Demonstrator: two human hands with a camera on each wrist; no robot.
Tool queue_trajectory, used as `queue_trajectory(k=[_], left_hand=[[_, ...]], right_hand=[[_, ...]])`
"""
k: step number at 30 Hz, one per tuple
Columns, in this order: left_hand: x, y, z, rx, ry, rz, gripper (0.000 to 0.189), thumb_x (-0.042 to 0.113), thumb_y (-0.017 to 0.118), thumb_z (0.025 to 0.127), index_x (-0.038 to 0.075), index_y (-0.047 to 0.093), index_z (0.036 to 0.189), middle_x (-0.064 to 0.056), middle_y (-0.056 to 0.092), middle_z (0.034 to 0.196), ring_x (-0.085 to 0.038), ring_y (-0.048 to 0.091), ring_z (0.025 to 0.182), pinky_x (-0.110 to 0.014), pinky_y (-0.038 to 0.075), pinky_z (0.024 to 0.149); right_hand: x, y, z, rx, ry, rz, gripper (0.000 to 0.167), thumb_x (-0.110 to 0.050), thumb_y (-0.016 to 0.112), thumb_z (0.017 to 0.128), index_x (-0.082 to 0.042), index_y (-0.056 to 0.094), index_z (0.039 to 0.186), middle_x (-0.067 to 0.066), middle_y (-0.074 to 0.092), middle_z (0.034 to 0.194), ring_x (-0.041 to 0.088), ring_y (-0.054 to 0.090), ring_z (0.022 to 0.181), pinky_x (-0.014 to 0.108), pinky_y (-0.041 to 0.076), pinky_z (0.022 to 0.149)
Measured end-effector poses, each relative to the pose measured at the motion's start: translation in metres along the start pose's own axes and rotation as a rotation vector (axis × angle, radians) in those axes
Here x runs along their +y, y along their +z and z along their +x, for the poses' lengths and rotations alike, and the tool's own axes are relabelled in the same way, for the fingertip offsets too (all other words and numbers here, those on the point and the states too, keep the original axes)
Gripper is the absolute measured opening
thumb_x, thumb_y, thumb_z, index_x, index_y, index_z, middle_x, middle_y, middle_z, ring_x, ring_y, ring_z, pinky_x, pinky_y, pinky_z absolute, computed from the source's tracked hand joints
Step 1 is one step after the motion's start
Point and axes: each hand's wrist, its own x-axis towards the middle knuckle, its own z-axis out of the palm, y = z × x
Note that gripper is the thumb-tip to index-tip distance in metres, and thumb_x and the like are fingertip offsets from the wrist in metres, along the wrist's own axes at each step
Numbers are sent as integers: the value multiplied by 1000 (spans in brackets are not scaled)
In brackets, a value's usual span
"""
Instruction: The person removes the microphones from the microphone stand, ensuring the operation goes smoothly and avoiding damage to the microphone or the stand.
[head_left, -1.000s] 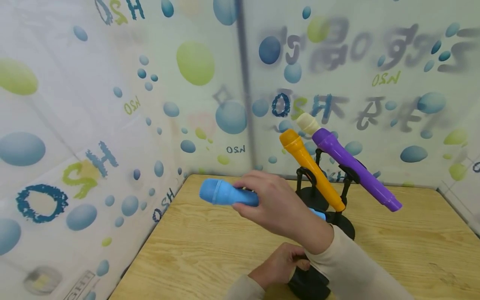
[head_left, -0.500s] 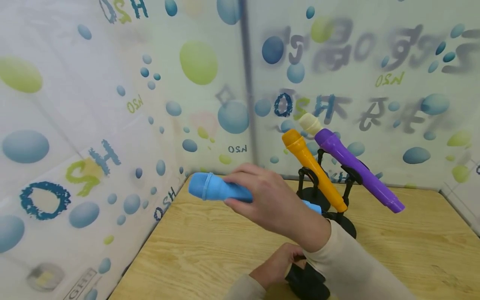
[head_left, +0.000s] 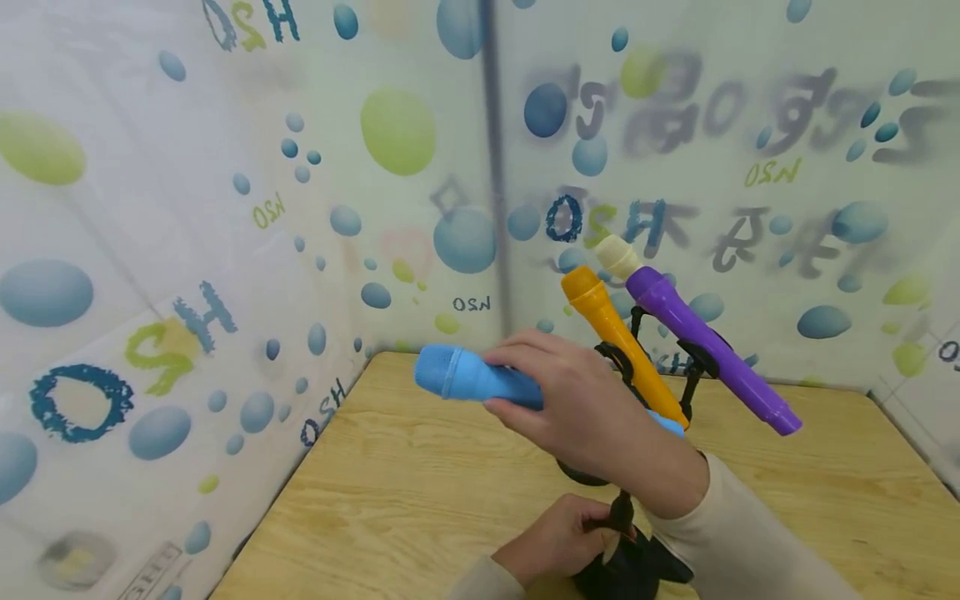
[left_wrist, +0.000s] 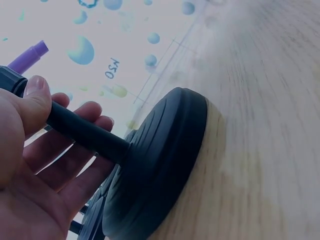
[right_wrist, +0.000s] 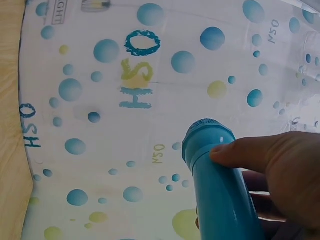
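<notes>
My right hand grips a light blue toy microphone by its body, its head pointing left in the head view. In the right wrist view my thumb presses on the collar of the blue microphone, just below the mesh head. Lower down, my left hand holds a black microphone stand. Seen from the left wrist, the thumb and fingers lie around the stand's pole, and its thick round base is close to the wooden table. My right forearm hides part of the stand in the head view.
Behind my right arm, an orange microphone and a purple microphone lean in black stands, with a cream microphone head behind them. Patterned curtain walls border the wooden table at the left and back.
The blue microphone moved left, then back to the right with my right hand. The stand in my left hand has shifted, and more of its upper pole shows now.
</notes>
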Motion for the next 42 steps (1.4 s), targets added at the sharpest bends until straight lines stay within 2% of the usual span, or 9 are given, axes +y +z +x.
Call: queue_trajectory(k=[6,12,16,23,29,34,39,42], left_hand=[[0,1,1,-19,38,-19,26,19,68,107,1,79,122,-14,82,120,8,70,105,-16,56,95],[0,1,0,-9,38,-63,25,15,67,107,-3,78,120,-18,82,116,6,72,103,-18,58,93],[0,0,0,-12,32,-84,25,15,67,107,-4,77,121,-18,82,116,6,73,102,-18,58,94],[0,-1,0,-16,27,-85,27,14,66,108,-6,76,122,-18,82,116,5,73,103,-17,58,94],[1,1,-1,-15,-11,-88,27,16,65,109,-5,77,122,-13,83,116,6,72,105,-15,56,97],[1,1,-2,-19,-26,-104,27,16,64,109,-4,77,122,-11,83,117,5,72,106,-15,55,98],[2,1,-1,-25,-38,-106,27,17,64,109,-3,77,122,-8,83,116,6,72,107,-15,54,98],[2,1,-1,-25,-38,-100,27,18,65,109,-3,78,121,-8,84,115,6,72,107,-15,54,98]], right_hand=[[15,-19,-17,26,56,-31,34,-17,89,91,-11,79,122,4,78,122,23,76,107,45,65,88],[31,-33,-33,56,77,-76,37,-15,92,86,-11,78,121,4,79,118,22,75,103,44,64,82],[39,-38,-43,77,113,-83,39,-15,94,85,-11,78,120,4,79,114,19,72,96,38,63,76],[47,-42,-58,88,193,-80,38,-16,93,86,-11,78,120,5,78,114,18,74,93,41,66,77],[53,-44,-72,96,262,-87,33,-15,93,86,-14,78,115,-1,77,108,13,74,86,29,64,75],[61,-46,-84,101,309,-99,33,-17,94,85,-14,79,115,-1,77,106,12,74,83,28,65,73],[70,-46,-96,120,339,-84,37,-15,95,84,-12,79,118,2,78,107,10,75,85,20,62,74],[74,-46,-104,117,390,-83,39,-17,94,84,-11,79,120,5,79,110,11,75,88,22,63,73]])
